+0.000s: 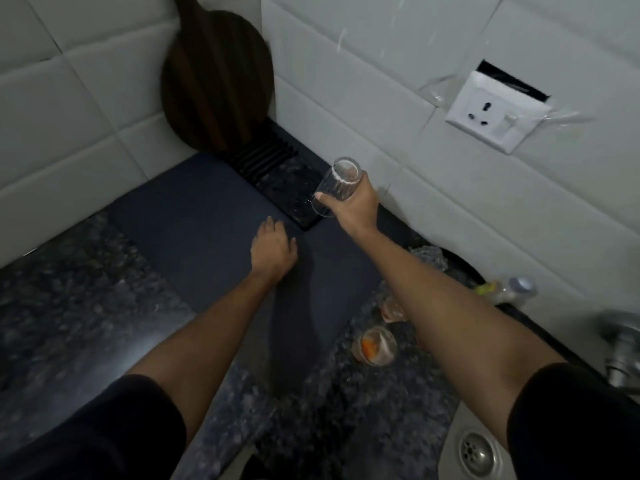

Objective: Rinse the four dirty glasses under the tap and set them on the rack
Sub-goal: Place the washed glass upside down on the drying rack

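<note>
Glass (pixel 334 187), clear and inverted at a tilt with its base pointing up toward the wall, is held in the right hand (pixel 356 206). The thumb and fingers curl around its lower wall near the rim. It is above the black ribbed rack (pixel 277 174), over the rack's near right corner; contact between the rim and the rack cannot be determined.

The left hand (pixel 273 249) rests on the dark mat (pixel 207 216), just beside the rack's near edge. Its fingers are loosely bent and hold nothing. Both forearms extend from dark sleeves at the bottom of the view.

The rack lies at the far end of the mat, in the corner where two tiled walls meet. A dark round wooden board (pixel 216 81) leans upright in that corner, behind the rack.

Two dirty glasses stand on the speckled countertop (pixel 86 299) to the right of the mat. The nearer dirty glass (pixel 374 346) shows orange residue inside. The farther dirty glass (pixel 391 308) is partly hidden by the right forearm.

A white wall socket (pixel 497 116) is mounted on the right-hand wall. A metal tap (pixel 623 355) shows at the right edge, blurred. The sink (pixel 450 441) with its drain (pixel 476 452) occupies the lower right corner. Small items near the wall behind the right arm are too blurred to identify.
</note>
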The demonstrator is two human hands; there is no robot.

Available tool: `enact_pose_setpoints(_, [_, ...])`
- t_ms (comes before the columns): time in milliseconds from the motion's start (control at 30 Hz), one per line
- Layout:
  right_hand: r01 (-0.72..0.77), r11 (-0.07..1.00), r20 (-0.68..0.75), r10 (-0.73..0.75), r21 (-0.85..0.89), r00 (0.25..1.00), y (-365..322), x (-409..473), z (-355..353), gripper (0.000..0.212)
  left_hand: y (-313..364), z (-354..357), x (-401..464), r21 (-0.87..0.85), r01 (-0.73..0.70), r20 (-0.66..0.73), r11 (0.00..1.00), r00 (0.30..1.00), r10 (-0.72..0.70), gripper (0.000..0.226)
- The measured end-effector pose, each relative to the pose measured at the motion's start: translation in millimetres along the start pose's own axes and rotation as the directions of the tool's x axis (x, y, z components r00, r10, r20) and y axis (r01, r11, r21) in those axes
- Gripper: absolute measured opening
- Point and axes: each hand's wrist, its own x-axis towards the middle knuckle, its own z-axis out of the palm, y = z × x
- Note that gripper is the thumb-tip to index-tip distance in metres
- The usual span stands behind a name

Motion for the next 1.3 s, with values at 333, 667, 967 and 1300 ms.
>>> enact_pose_setpoints(333, [-0.007, 1.000, 0.063, 0.008, -0.010, 0.998, 21, 78, 63, 0.069, -38, 28, 60, 0.229, -0.046, 0.007, 0.972, 0.999, 0.046, 0.083])
enact_pose_setpoints(667, [0.026, 1.000, 0.087, -0.026, -0.007, 0.996, 30, 98, 91, 0.066, -35, 31, 59, 0.268, -0.049, -0.026, 0.962, 0.998, 0.058, 0.083])
enact_pose_setpoints(967, [-0.009, 0.999, 0.092, 0.013, -0.042, 0.996, 32, 96, 95, 0.066, -36, 29, 58, 0.256, -0.053, -0.032, 0.965, 0.997, 0.063, 0.082])
enact_pose_setpoints(1300, [-0.071, 0.992, 0.056, 0.078, -0.105, 0.995, 13, 45, 17, 0.086, -28, 32, 40, 0.227, -0.007, 0.041, 0.974, 0.999, -0.003, 0.082])
